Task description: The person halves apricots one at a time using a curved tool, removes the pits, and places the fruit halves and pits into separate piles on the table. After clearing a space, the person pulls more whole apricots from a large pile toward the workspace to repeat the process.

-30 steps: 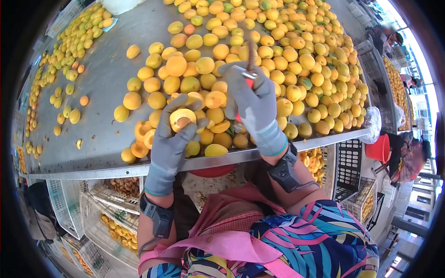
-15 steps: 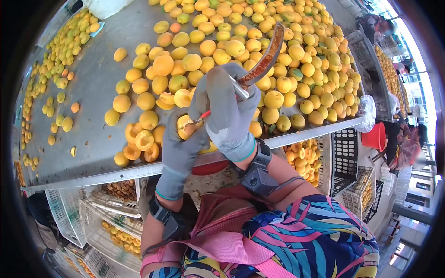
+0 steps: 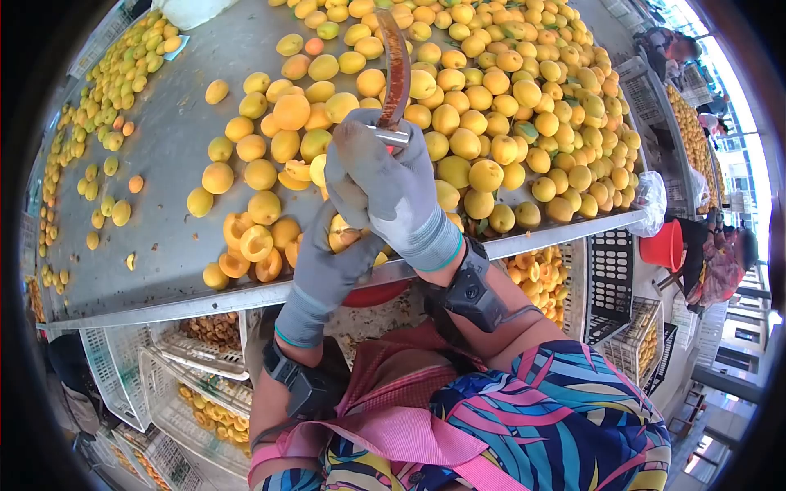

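Observation:
My left hand (image 3: 332, 260), in a grey glove, is closed around an apricot (image 3: 342, 235) that looks cut open, showing its inside. Right above it, my right hand (image 3: 389, 184), gloved too, grips a curved knife (image 3: 396, 78) whose brown-stained blade points up and away from me. The lower end of the knife is hidden by my fingers. Beside my left hand lie several apricot halves (image 3: 256, 243) near the table's front edge. Whole apricots (image 3: 471, 123) are heaped just beyond both hands.
The metal table (image 3: 176, 245) has a raised front edge. More apricots (image 3: 123, 74) lie at the far left. Below are crates (image 3: 123, 376) of halves and a crate of brown pits (image 3: 211, 329). A red bucket (image 3: 661, 244) and another person (image 3: 720, 262) are at the right.
My right hand has shifted slightly left and turned, so the blade swings from leaning right to nearly upright. My left hand still holds the apricot, now more covered by the fingers.

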`<state>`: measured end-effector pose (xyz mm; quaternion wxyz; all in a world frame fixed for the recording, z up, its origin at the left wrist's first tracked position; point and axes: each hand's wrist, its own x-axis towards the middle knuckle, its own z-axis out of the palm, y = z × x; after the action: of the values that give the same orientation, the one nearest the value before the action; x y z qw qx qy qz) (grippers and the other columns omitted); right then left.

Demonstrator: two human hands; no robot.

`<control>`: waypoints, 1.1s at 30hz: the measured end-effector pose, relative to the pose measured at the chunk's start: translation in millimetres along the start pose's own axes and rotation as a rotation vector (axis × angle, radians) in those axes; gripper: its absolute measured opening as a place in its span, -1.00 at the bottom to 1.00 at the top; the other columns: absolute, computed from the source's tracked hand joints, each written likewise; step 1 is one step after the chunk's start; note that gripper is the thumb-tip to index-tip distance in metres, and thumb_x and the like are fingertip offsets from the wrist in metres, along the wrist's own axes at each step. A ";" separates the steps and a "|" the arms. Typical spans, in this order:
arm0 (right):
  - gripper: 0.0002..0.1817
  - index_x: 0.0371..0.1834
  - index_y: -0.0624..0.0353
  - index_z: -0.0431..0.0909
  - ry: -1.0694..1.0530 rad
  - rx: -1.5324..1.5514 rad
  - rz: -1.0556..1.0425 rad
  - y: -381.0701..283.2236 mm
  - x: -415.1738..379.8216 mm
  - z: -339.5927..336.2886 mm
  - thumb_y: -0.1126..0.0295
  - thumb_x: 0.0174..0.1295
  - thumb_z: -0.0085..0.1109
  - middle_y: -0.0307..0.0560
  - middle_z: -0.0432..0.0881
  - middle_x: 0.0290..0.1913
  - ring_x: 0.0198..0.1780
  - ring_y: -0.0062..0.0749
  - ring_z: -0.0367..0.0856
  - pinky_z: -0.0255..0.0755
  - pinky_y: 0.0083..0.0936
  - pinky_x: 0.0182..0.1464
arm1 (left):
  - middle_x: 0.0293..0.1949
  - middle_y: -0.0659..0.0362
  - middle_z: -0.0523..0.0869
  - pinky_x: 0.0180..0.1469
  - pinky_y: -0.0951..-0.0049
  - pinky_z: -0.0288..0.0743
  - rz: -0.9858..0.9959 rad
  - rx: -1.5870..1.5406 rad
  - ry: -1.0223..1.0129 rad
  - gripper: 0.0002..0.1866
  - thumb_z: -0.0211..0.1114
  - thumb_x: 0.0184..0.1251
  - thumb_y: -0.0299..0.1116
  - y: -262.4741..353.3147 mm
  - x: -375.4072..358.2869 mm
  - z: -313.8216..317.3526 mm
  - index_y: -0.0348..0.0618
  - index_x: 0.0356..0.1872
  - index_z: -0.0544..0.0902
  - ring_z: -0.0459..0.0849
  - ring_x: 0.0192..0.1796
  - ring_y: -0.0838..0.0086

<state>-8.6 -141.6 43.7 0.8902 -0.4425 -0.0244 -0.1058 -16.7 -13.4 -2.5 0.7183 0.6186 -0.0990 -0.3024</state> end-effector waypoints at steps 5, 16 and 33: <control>-0.73 -0.44 0.22 0.53 -0.139 0.151 0.006 2.0 5.6 -11.3 0.25 0.31 0.10 -0.32 0.48 -0.60 -0.58 -0.73 0.41 0.25 -0.78 -0.55 | -0.39 0.28 0.63 -0.52 0.66 0.38 -0.203 0.099 -0.161 -0.61 0.35 0.09 -0.45 14.3 -1.4 -8.2 -0.18 -0.02 0.49 0.50 -0.54 0.70; -0.56 -0.64 0.13 0.37 0.221 -0.004 0.002 -9.3 7.3 -1.9 0.16 0.40 -0.05 -0.29 0.30 -0.79 -0.84 -0.63 0.24 0.10 -0.66 -0.77 | -0.26 0.22 0.63 -0.41 0.58 0.47 -0.082 -0.067 -0.194 -0.54 0.33 0.13 -0.37 17.8 2.1 -3.7 -0.19 0.06 0.43 0.58 -0.34 0.63; -0.62 -0.42 0.01 0.32 0.561 0.370 0.132 14.3 18.3 -25.8 -0.04 0.33 0.00 -0.30 0.29 -0.67 -0.71 -0.47 0.30 0.23 -0.48 -0.68 | -0.34 0.22 0.60 -0.50 0.59 0.37 0.075 0.214 0.119 -0.66 0.13 0.41 -0.16 -18.1 3.7 -32.8 -0.30 -0.14 0.58 0.48 -0.52 0.67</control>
<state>11.0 -156.7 19.4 0.9323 -0.2277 0.2313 -0.1595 -2.5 10.8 -27.7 0.6637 0.7045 -0.1108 -0.2258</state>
